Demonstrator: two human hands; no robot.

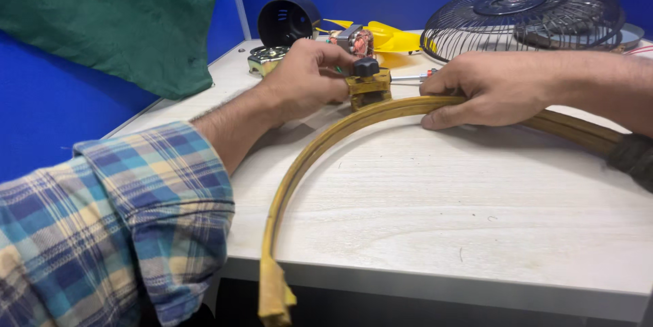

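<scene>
A yellow curved rim band (299,164) lies in an arc across the pale table (442,225), one end hanging over the front edge. My left hand (306,79) grips the yellow clamp block (369,89) with a black knob (365,66) at the top of the arc. My right hand (486,89) presses down on the band just to the right of the clamp. A screwdriver shaft (408,78) shows between the hands.
At the back stand a black wire fan grille (524,18), a yellow fan blade (391,38), a small motor with copper winding (357,40), a black round housing (286,20) and a metal part (266,58). Green cloth (122,14) hangs on the blue partition at left.
</scene>
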